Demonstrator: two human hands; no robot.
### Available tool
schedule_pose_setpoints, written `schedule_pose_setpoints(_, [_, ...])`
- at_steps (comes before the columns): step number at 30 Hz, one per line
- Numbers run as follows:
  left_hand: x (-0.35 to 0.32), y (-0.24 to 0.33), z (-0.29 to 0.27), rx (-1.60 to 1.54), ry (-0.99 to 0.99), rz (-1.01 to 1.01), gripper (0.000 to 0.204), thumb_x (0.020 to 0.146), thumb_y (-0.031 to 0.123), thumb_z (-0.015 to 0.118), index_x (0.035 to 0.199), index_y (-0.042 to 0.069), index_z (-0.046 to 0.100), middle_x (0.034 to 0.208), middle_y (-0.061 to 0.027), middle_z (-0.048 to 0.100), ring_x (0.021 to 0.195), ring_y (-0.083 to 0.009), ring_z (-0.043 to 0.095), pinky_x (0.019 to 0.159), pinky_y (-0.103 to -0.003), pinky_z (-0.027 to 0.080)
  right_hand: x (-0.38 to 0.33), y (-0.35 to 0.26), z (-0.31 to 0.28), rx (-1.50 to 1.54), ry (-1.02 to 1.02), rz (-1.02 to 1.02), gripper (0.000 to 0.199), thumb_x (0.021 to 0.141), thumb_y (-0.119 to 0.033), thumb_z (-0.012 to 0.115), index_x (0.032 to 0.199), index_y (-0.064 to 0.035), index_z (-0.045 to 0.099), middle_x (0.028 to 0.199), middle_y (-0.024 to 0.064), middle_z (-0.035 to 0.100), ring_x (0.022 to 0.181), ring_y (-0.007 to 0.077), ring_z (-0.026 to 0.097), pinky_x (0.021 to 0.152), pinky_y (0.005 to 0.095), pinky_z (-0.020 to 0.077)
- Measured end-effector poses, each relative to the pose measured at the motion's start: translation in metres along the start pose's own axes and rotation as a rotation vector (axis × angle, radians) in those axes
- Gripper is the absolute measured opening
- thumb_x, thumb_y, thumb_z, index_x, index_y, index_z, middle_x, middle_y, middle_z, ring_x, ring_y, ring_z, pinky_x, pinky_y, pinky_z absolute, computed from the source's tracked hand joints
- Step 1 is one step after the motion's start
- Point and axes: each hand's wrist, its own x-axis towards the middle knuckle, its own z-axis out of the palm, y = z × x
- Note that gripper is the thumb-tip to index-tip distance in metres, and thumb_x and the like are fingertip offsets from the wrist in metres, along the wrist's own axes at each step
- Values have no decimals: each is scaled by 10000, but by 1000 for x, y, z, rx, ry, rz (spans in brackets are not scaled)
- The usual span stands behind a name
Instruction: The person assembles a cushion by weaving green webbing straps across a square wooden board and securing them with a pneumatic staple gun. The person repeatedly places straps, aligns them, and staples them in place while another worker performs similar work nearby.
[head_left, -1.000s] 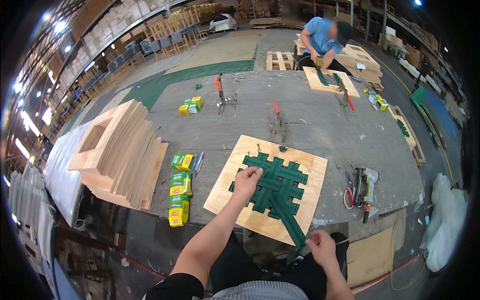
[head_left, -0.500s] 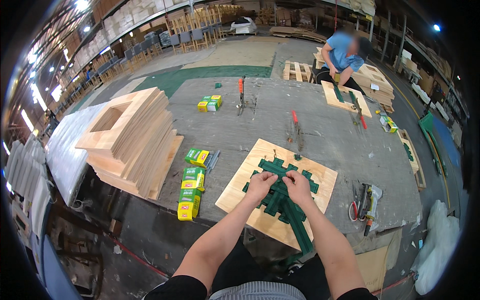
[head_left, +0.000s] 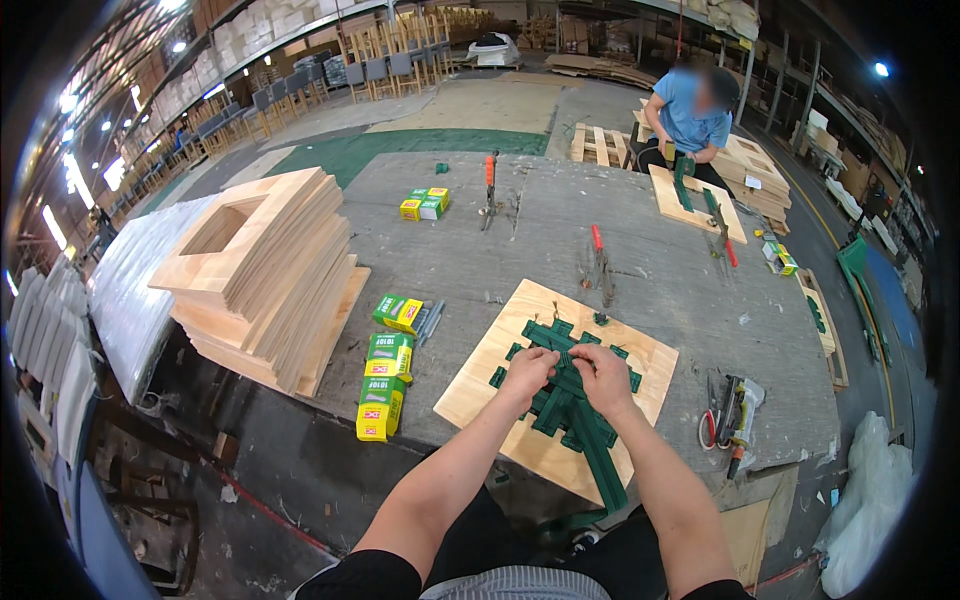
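Observation:
A pale wooden panel (head_left: pixel 480 395) lies at the near edge of the worktable. Green webbing straps (head_left: pixel 598 455) cross over its middle, and one long strap runs off the near edge. My left hand (head_left: pixel 532 374) and my right hand (head_left: pixel 602 380) are close together above the crossing straps. Thumb and forefinger of each are pinched on green webbing; the exact grip is partly hidden by the fingers. A staple gun (head_left: pixel 742 408) rests on the table to the right, with red-handled scissors (head_left: pixel 709 425) beside it.
Left of the panel stand green-and-yellow boxes (head_left: pixel 384 375), with staple strips (head_left: pixel 430 322) alongside. A tall stack of wooden frames (head_left: pixel 260 280) is at the left. Red-handled clamps (head_left: pixel 598 240) stick up from the tabletop. Across it, another person (head_left: pixel 692 115) works on a similar panel (head_left: pixel 725 222).
My right hand has shifted slightly, while both hands stay over the strap crossing. Across the table, the co-worker's strap is now lifted up from the panel. The view has tilted a little.

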Motion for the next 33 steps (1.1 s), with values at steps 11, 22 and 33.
schedule_pose_setpoints(11, [-18, -15, 4, 664, 306, 778, 202, 872, 95, 761, 1049, 35, 686, 1048, -141, 683, 973, -347, 666, 865, -427, 539, 4, 4, 2, -12, -29, 12, 97, 908, -73, 692, 1000, -47, 708, 973, 122, 708, 915, 337, 684, 810, 419, 545])
schedule_pose_setpoints(22, [49, -22, -34, 647, 357, 648, 331, 1030, 151, 529, 1318, 24, 635, 1256, -183, 690, 1222, -395, 601, 1066, -480, 451, 58, 39, 23, -35, -231, 141, 96, 921, -94, 695, 1003, -49, 716, 988, 137, 685, 925, 332, 674, 822, 424, 532])
schedule_pose_setpoints(33, [85, -34, -31, 1241, 322, 540, 381, 1021, 257, 537, 1360, 120, 645, 1583, -111, 469, 1505, -467, 320, 1244, -622, 198, 135, 99, 86, -217, -399, 321, 151, 944, -162, 691, 1034, -54, 746, 1125, 174, 681, 1064, 358, 672, 935, 447, 535])
